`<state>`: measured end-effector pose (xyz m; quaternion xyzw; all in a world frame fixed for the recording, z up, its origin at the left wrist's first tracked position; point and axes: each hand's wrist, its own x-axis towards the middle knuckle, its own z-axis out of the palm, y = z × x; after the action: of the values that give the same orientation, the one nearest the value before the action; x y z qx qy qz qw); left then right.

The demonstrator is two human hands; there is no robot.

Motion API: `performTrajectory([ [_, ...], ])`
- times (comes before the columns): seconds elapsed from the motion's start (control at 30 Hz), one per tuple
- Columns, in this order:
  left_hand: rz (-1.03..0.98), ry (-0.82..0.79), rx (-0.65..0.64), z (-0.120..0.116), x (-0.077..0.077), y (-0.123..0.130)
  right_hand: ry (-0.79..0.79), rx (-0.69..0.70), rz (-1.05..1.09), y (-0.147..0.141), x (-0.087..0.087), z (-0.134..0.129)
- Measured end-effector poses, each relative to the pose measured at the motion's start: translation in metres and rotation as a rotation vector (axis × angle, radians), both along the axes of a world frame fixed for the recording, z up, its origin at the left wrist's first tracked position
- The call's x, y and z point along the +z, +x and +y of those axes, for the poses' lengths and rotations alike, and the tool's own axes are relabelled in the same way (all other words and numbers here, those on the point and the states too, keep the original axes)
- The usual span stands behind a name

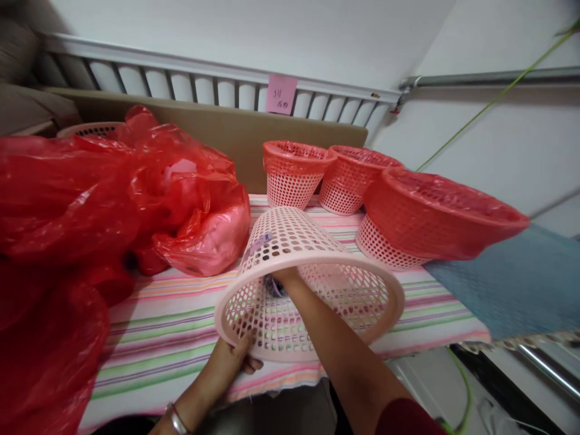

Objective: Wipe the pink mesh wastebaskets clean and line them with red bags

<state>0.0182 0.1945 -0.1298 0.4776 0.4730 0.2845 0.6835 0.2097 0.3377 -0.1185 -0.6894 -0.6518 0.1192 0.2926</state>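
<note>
A pale pink perforated plastic basket (290, 241) lies on its side on the striped cloth, its wide mouth turned towards me. My left hand (238, 355) grips the lower left of its rim, with the thumb inside and the fingers below. My right arm reaches through the mouth, so my right hand (284, 275) is inside, partly hidden by the basket's wall. Its fingers press a dark purplish wad (274, 286), which looks like cloth, against the inner left side. A bluish mark (260, 243) shows on the basket's upper left wall.
Three similar baskets lined with red bags, one at the back (296, 175), one beside it (344, 192) and a nearer one (435, 211), stand to the right. Red plastic bags (181, 199) pile up on the left. A white radiator (203, 90) with a pink note (281, 95) is behind.
</note>
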Motion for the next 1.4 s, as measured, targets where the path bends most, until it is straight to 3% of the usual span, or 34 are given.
performTrajectory([
  [0.13, -0.052, 0.008, 0.013, 0.0, -0.002, 0.004, -0.08, 0.014, -0.06, -0.013, 0.008, -0.048],
  [0.37, 0.028, 0.113, 0.043, -0.003, -0.001, 0.003, -0.162, 0.111, -0.078, -0.041, 0.01, -0.189],
  [0.5, 0.07, 0.205, 0.163, 0.007, 0.009, -0.012, -0.179, 0.112, -0.047, -0.043, 0.013, -0.213],
  [0.63, 0.078, 0.36, 0.265, 0.023, 0.014, -0.032, -0.186, 0.121, -0.092, -0.046, 0.015, -0.205],
  [0.77, 0.082, 0.249, 0.165, 0.025, 0.01, -0.036, -0.131, 0.031, -0.113, -0.055, 0.011, -0.18],
  [0.9, 0.104, 0.183, 0.142, 0.018, 0.013, -0.033, -0.05, -0.044, -0.202, -0.054, 0.006, -0.121],
  [1.07, 0.126, 0.149, 0.143, 0.015, 0.018, -0.032, 0.025, -0.046, -0.164, -0.034, 0.001, -0.034],
  [1.17, 0.115, 0.133, 0.111, 0.015, 0.015, -0.031, 0.041, -0.032, -0.124, -0.023, -0.003, -0.002],
  [1.3, 0.107, 0.113, 0.108, 0.013, 0.011, -0.025, 0.002, 0.007, -0.095, -0.014, -0.003, 0.013],
  [1.4, 0.081, 0.115, 0.121, 0.009, 0.007, -0.019, -0.056, 0.023, -0.1, -0.014, 0.002, 0.002],
])
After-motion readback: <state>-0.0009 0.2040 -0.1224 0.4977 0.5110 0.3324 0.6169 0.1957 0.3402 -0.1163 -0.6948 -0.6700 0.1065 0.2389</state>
